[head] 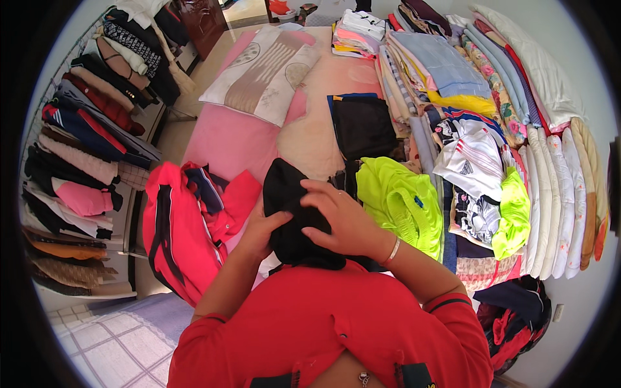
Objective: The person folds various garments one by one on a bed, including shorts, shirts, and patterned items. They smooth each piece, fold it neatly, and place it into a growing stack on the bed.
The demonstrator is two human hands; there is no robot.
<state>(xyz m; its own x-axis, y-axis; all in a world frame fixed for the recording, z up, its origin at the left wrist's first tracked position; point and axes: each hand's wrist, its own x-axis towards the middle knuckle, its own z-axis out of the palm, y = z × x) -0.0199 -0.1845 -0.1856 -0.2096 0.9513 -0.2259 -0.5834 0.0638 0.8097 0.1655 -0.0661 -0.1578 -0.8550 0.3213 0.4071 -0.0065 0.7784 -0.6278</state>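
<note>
A folded piece of black cloth [291, 240] is held up close to the front of the red shirt. My left hand [262, 230] grips its left edge, thumb on top and the fingers hidden underneath. Over the cloth's right side is my right hand [342, 218], its fingers spread and curved, their tips at or just above the fabric. A red jacket with black stripes [167, 233] lies in a loose heap to the left. Just right of my right hand is a crumpled neon yellow-green garment [400, 199].
Beyond the cloth, a patterned pillow [262, 72] lies on the pink bed [223, 140]. A folded black garment [364, 123] sits near the stacked bedding [441, 63] on the right. A white striped garment [473, 160] tops another pile. Clothes hang on a rack [92, 111] at left.
</note>
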